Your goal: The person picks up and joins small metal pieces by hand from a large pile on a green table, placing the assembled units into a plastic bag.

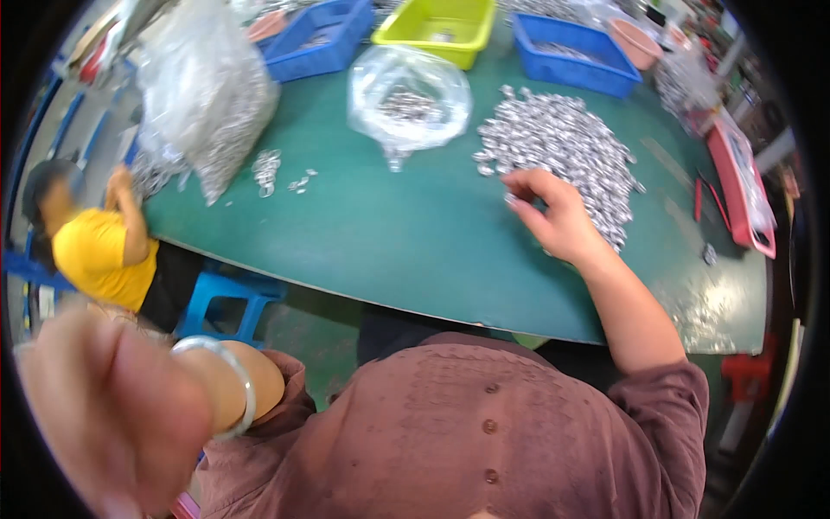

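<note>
The heap [562,143] is made of many small, shiny pieces, silver in colour and looking like metal, with a loose, grainy outline. It lies on a smooth green table [380,229]. To the left of the heap there is an open bag [367,125] of clear, wrinkled plastic with silvery pieces inside; farther left stands a tall, cloudy plastic bag [207,95]. Behind the heap is a blue tray [579,76] with straight walls.

The right hand [562,221] is at the near left border of the heap, its fingers curled, with thumb and forefinger tips close together. A small pale spot shows at the tips, but I cannot tell if they pinch a piece. The left hand [121,406] is raised far to the left of the heap, outside the table edge, and too blurred for me to tell its grip.

Between heap and front edge runs a broad strip of green surface, continuing leftward. To the right of the heap, red-handled pliers [698,199] and a pink tray [735,190] limit the room.
</note>
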Demonstrator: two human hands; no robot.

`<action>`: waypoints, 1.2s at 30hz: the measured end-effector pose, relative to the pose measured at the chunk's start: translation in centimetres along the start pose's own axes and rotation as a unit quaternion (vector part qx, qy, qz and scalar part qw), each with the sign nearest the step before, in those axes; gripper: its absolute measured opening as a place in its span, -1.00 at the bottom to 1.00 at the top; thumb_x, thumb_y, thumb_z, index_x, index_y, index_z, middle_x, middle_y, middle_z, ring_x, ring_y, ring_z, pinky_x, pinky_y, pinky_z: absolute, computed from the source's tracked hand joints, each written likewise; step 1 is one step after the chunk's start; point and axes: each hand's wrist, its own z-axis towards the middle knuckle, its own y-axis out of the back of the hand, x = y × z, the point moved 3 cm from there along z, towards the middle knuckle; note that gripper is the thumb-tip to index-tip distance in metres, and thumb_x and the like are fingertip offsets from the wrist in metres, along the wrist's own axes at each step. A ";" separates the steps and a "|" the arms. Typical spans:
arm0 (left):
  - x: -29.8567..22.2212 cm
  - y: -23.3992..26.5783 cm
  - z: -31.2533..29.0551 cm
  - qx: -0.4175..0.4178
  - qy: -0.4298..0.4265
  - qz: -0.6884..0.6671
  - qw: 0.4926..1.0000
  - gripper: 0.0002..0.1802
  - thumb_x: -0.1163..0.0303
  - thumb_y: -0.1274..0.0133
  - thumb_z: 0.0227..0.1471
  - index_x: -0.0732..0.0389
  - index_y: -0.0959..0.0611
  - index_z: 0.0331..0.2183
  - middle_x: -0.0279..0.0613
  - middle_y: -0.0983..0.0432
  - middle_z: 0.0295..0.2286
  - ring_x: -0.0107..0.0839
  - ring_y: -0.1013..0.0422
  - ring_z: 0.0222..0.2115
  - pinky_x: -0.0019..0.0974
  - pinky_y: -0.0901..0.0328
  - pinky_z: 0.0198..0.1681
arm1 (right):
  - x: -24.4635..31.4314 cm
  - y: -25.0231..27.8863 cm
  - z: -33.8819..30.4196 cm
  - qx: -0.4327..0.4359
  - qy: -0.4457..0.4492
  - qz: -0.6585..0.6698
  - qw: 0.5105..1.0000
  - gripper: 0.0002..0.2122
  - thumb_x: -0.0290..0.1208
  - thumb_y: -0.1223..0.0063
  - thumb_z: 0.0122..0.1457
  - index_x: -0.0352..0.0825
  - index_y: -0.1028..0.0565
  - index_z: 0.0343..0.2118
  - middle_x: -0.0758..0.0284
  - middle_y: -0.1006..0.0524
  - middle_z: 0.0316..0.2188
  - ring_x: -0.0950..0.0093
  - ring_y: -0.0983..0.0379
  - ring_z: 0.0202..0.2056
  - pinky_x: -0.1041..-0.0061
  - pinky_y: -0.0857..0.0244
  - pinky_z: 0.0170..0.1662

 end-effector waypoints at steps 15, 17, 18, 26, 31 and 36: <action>25.8 -5.2 -11.0 0.140 0.565 -0.020 0.813 -0.81 0.36 0.00 -0.05 0.26 -0.48 -0.36 -0.35 -0.40 -0.50 -0.59 -0.33 -0.50 -0.54 -0.20 -0.45 | -1.4 1.7 -0.3 -0.131 0.036 0.144 0.980 -0.65 -0.70 0.00 -0.09 -0.35 -0.35 -0.16 0.33 -0.42 -0.37 0.57 -0.37 -0.33 0.58 -0.27 -0.22; 26.4 -5.5 -11.0 0.132 0.560 -0.030 0.817 -0.83 0.39 -0.02 -0.06 0.25 -0.48 -0.38 -0.36 -0.40 -0.50 -0.60 -0.32 -0.51 -0.55 -0.19 -0.45 | -1.2 2.1 -0.2 -0.161 0.052 0.122 0.978 -0.63 -0.71 -0.01 -0.11 -0.35 -0.35 -0.17 0.32 -0.42 -0.36 0.54 -0.38 -0.32 0.58 -0.28 -0.22; 26.7 -5.7 -10.9 0.120 0.542 -0.039 0.831 -0.85 0.42 -0.02 -0.07 0.26 -0.48 -0.39 -0.37 -0.40 -0.52 -0.63 -0.30 -0.53 -0.57 -0.19 -0.47 | -1.1 2.2 -0.2 -0.164 0.052 0.113 0.979 -0.63 -0.72 -0.01 -0.13 -0.35 -0.35 -0.18 0.30 -0.42 -0.34 0.51 -0.39 -0.31 0.57 -0.28 -0.21; 28.6 -5.5 -11.0 0.103 0.534 -0.126 0.830 -0.88 0.42 -0.01 -0.05 0.24 -0.49 -0.40 -0.34 -0.43 -0.53 -0.62 -0.33 -0.50 -0.54 -0.23 -0.41 | -1.6 2.5 0.0 -0.173 0.075 0.066 0.980 -0.64 -0.72 -0.01 -0.14 -0.38 -0.35 -0.19 0.28 -0.41 -0.35 0.51 -0.38 -0.36 0.58 -0.29 -0.28; 29.2 -4.8 -12.5 0.018 0.629 -0.324 0.706 -0.88 0.39 0.07 0.00 0.21 -0.48 -0.38 -0.27 -0.45 -0.51 -0.51 -0.34 -0.52 -0.50 -0.25 -0.44 | -1.3 2.2 -0.1 -0.121 0.010 0.061 0.991 -0.72 -0.68 -0.03 -0.11 -0.38 -0.39 -0.26 0.31 -0.41 -0.38 0.53 -0.37 -0.39 0.60 -0.28 -0.33; 29.8 -4.3 -13.4 0.027 0.658 -0.340 0.672 -0.86 0.36 0.10 0.02 0.21 -0.48 -0.42 -0.30 -0.43 -0.56 -0.51 -0.35 -0.55 -0.50 -0.23 -0.48 | -1.6 1.9 -0.1 -0.108 0.013 0.067 0.992 -0.78 -0.66 -0.04 -0.10 -0.39 -0.42 -0.31 0.32 -0.42 -0.41 0.55 -0.37 -0.43 0.62 -0.27 -0.36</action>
